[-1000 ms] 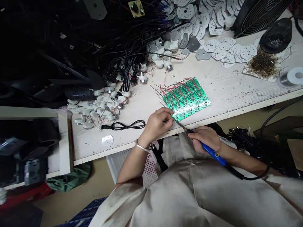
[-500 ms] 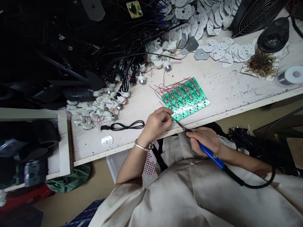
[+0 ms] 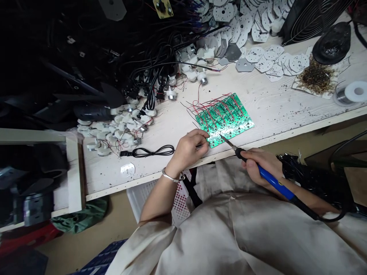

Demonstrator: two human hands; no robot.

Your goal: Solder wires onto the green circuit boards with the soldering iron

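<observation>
Electronics assembly workshop: white-painted wooden workbench point(image 3: 272, 114) bearing green circuit board point(image 3: 225, 120) at centre, solder wire spool point(image 3: 354, 91) at right, heaped black cables point(image 3: 151, 68) at upper left.

The left hand point(image 3: 189, 151) pinches a small dark item point(image 3: 199, 146) just beside the near corner of a green circuit board point(image 3: 229, 118) on the table point(image 3: 272, 91). The right hand point(image 3: 258, 166) grips a blue-handled soldering iron point(image 3: 275, 181), its tip over the board's near edge. A coiled black cable point(image 3: 149, 152) lies left of the board, and a solder spool point(image 3: 354, 92) lies well to its right.
</observation>
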